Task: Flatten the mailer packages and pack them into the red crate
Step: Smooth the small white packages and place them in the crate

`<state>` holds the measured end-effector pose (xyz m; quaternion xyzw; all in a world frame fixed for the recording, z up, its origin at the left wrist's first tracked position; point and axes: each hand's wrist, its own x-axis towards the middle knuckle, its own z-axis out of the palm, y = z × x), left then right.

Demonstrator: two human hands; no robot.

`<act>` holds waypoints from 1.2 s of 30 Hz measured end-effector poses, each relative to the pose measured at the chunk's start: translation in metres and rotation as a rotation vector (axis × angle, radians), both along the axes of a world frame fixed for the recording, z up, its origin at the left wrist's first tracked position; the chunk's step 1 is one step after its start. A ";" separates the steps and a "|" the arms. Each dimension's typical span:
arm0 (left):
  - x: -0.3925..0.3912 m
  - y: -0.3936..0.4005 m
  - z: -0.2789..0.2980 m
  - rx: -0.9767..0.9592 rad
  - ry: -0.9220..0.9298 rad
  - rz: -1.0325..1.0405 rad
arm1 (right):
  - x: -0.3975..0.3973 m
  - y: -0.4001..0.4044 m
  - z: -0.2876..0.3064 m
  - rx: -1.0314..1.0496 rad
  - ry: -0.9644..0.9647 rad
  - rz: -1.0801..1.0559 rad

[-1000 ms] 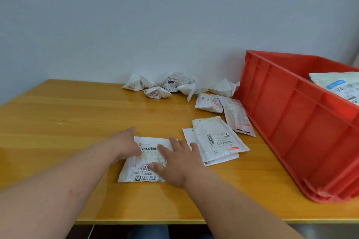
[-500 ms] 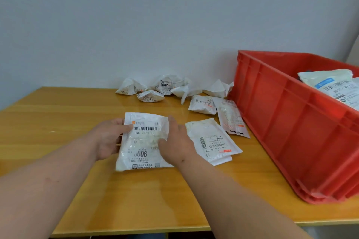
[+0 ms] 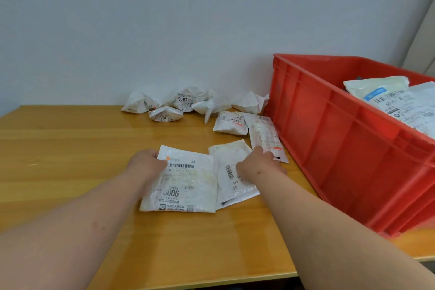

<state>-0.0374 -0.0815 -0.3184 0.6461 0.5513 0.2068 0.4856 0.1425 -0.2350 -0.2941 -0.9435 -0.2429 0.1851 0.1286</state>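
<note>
A flattened white mailer [image 3: 186,183] marked 9006 sits low over the wooden table [image 3: 70,148]. My left hand [image 3: 146,167] pinches its upper left edge, thumb on top. Just to its right lies a small stack of flat mailers [image 3: 229,160]. My right hand [image 3: 256,165] is on that stack, fingers bent down over its right side. The red crate [image 3: 329,129] stands at the right with several flat mailers [image 3: 388,99] inside.
Several crumpled mailers [image 3: 183,101] are heaped against the wall at the back. A half-flat mailer [image 3: 231,122] and a long flat one [image 3: 266,134] lie beside the crate's left wall. The table's front edge runs close below my arms.
My right hand has let go of the 9006 mailer and moved right onto the stack. The left hand still holds the mailer, now lower and closer to the table.
</note>
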 end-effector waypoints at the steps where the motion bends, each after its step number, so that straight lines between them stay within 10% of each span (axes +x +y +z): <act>1: 0.001 0.000 -0.001 0.059 0.053 0.021 | 0.004 0.000 -0.001 -0.012 0.044 -0.022; 15: -0.035 0.014 -0.014 0.114 0.240 0.097 | 0.008 -0.005 -0.001 0.183 0.282 -0.095; 36: -0.048 0.019 -0.025 0.055 0.209 0.031 | -0.013 0.007 -0.006 0.258 0.149 -0.057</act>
